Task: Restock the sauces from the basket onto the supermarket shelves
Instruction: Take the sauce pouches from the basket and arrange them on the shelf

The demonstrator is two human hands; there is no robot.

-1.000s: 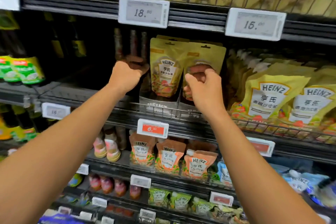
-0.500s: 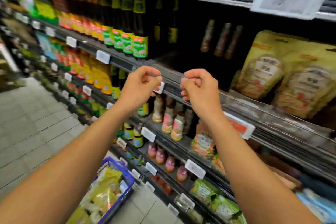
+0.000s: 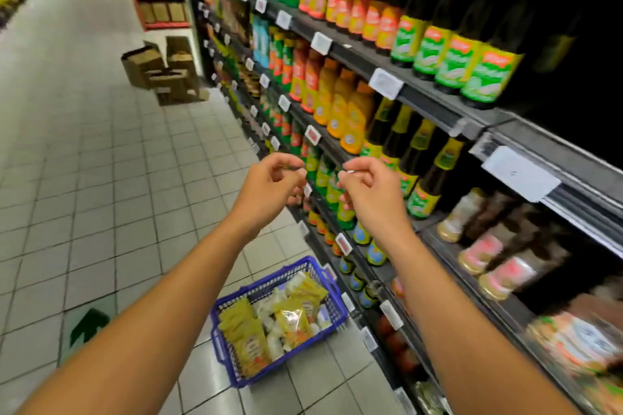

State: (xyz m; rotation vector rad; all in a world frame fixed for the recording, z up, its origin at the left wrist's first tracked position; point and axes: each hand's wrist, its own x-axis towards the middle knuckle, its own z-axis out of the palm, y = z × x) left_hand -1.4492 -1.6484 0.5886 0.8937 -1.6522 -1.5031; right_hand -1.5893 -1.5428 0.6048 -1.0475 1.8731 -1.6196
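A blue plastic basket (image 3: pixel 236 377) stands on the tiled floor below my arms, close to the shelving. It holds several yellow sauce pouches (image 3: pixel 294 325) and some white packs. My left hand (image 3: pixel 269 190) and my right hand (image 3: pixel 369 194) hang side by side in mid-air above the basket, in front of the shelf edge. Both have loosely curled fingers and hold nothing. The shelves (image 3: pixel 438 109) on the right carry rows of sauce bottles with green, orange and yellow labels.
The shelving unit runs along the whole right side, with white price tags (image 3: pixel 386 83) on its edges. Cardboard boxes (image 3: pixel 161 72) are stacked on the floor farther down the aisle. A green arrow sticker (image 3: pixel 88 325) marks the floor at the left.
My hands have come off the yellow pouches on the shelf and drawn back, holding nothing. The view has swung left and down, so the aisle floor and the basket now show.
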